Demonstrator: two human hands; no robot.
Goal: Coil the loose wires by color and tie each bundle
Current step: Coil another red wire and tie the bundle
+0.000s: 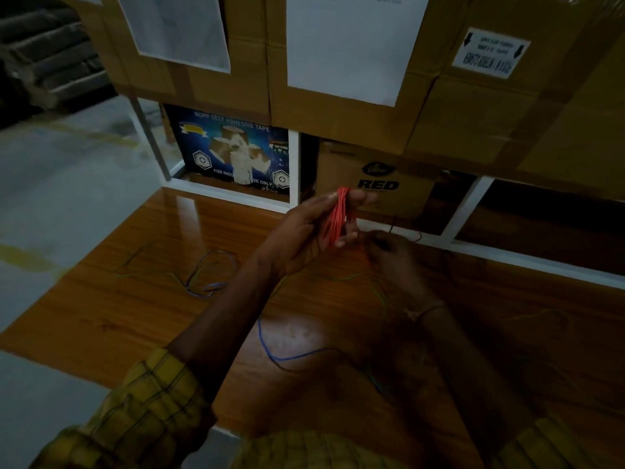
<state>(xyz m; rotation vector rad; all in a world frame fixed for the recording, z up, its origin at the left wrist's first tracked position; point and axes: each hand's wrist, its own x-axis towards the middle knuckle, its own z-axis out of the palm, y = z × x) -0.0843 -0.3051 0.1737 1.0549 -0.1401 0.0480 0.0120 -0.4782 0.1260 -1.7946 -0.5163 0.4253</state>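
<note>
Here, left hand [304,231] fingers clamp red wire coil [338,216] above tabletop [135,299]. Right hand [389,252] fingers curled at coil's lower end; grasp unclear. Wire thin, light, springy; best pinched mid-bundle.

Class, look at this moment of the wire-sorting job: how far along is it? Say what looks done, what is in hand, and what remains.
Done: no tied bundle is visible. In hand: the left hand holds a red wire coil wound round its fingers, while the right hand works close beside it, too dark to tell how. Left: a blue wire, a purple wire and thin green wires lie loose on the wooden table, uncoiled and untied.
</note>
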